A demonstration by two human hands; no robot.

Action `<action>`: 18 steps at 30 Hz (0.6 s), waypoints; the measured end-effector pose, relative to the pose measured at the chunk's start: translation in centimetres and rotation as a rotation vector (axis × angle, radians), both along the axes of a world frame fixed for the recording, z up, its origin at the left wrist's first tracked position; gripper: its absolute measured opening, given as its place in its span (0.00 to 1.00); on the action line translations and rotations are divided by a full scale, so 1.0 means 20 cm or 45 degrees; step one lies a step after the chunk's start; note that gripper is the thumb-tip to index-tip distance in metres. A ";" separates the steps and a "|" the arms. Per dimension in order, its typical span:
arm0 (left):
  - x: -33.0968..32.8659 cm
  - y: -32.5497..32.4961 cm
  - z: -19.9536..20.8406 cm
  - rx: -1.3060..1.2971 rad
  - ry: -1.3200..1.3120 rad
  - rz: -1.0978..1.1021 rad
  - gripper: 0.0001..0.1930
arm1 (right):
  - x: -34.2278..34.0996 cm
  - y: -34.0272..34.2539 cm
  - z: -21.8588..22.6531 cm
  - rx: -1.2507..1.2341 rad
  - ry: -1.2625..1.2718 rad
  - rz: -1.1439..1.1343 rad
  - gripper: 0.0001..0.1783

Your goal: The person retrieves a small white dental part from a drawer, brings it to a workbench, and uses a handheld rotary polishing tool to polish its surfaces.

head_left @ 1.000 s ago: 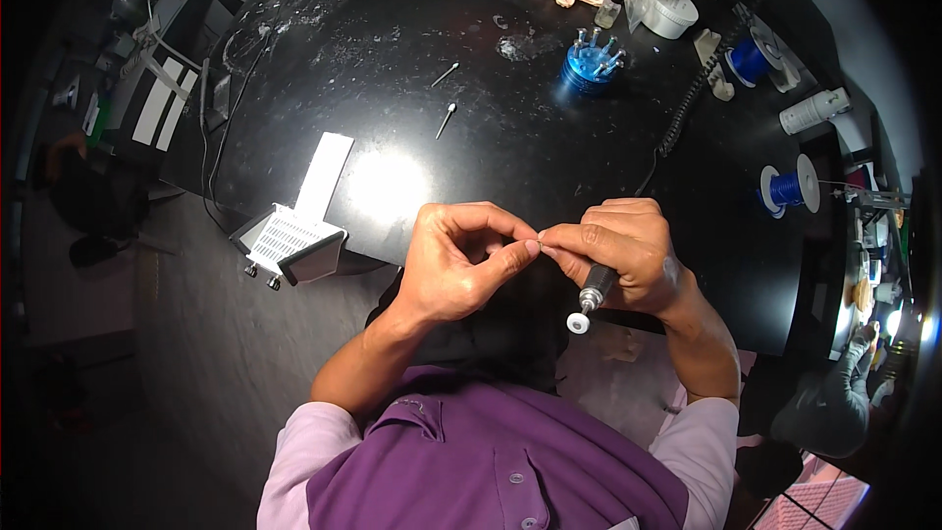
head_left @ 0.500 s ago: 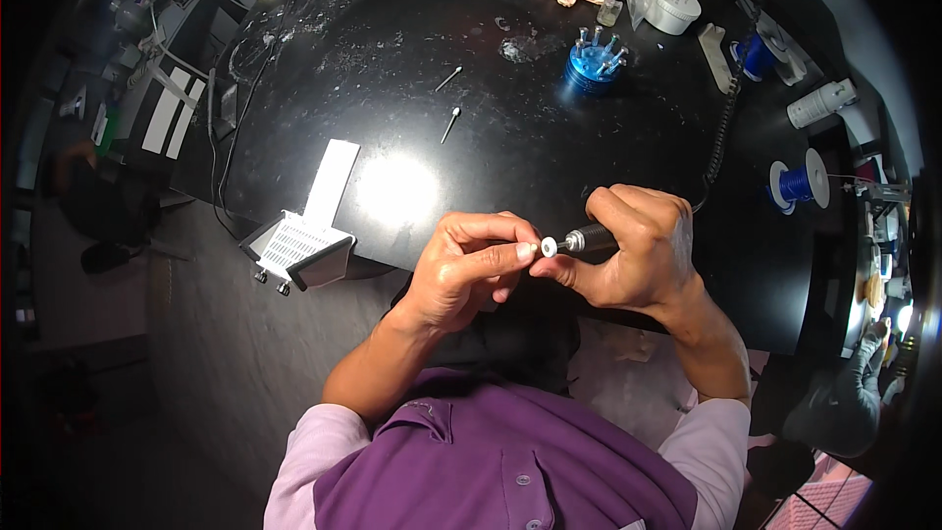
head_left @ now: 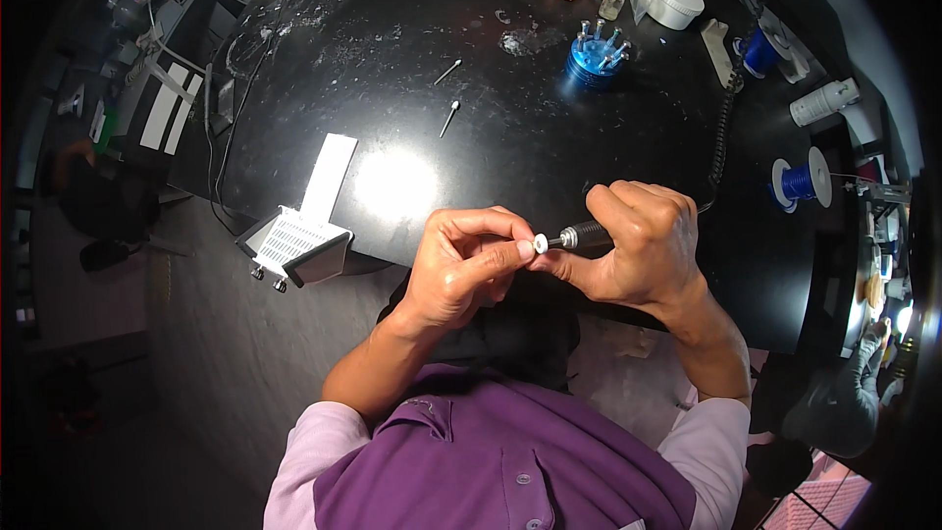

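My right hand point(head_left: 648, 240) is wrapped round a dark ribbed rotary handpiece point(head_left: 589, 233) with a metal nose. A small white wheel point(head_left: 541, 243) sits on the handpiece's tip, pointing left. Thumb and forefinger of my left hand point(head_left: 461, 257) are pinched on a small pale piece point(head_left: 529, 249), mostly hidden by the fingertips, so its kind is unclear. The wheel is right at those fingertips; whether it touches the piece I cannot tell. Both hands are held at the near edge of the black table point(head_left: 549, 152).
Two thin white-tipped rotary bits, an upper one point(head_left: 448, 72) and a lower one point(head_left: 449, 119), lie mid-table. A round blue holder point(head_left: 594, 67) carries several bits. A white perforated rest point(head_left: 299, 234) juts from the left edge. A coiled cord point(head_left: 721, 137) and blue wire spool point(head_left: 805, 180) are right.
The white wheel and handpiece nose have shifted slightly left, closing the small gap to my left fingertips. My left hand keeps its pinch.
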State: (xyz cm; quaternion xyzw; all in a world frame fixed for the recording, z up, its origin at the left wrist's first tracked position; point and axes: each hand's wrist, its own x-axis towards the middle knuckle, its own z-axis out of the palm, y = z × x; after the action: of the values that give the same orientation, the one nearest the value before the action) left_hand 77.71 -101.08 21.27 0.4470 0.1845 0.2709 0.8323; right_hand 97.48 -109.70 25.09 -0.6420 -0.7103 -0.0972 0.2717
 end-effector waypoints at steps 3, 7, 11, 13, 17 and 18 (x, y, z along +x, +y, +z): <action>0.00 0.00 0.01 0.056 0.042 0.025 0.04 | 0.00 0.00 0.00 -0.013 -0.009 0.002 0.38; 0.00 -0.01 0.00 0.056 0.049 0.047 0.04 | 0.00 0.01 -0.01 -0.013 -0.022 -0.002 0.38; 0.00 -0.01 -0.01 0.098 0.053 0.057 0.04 | 0.00 0.01 -0.01 -0.033 -0.035 0.001 0.38; 0.00 0.00 0.00 0.108 0.054 0.054 0.04 | 0.00 0.00 -0.01 -0.040 -0.030 -0.011 0.38; 0.00 -0.01 0.01 0.091 0.061 0.043 0.04 | 0.00 0.01 -0.02 0.013 -0.013 0.006 0.38; 0.00 -0.01 0.01 0.088 0.063 0.042 0.05 | 0.00 0.01 -0.01 0.021 -0.019 0.002 0.38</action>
State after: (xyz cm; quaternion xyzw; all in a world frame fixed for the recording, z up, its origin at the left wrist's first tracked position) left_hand 77.65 -101.19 21.54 0.4790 0.2029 0.2795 0.8070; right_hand 97.48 -109.53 24.81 -0.6385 -0.7119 -0.1075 0.2718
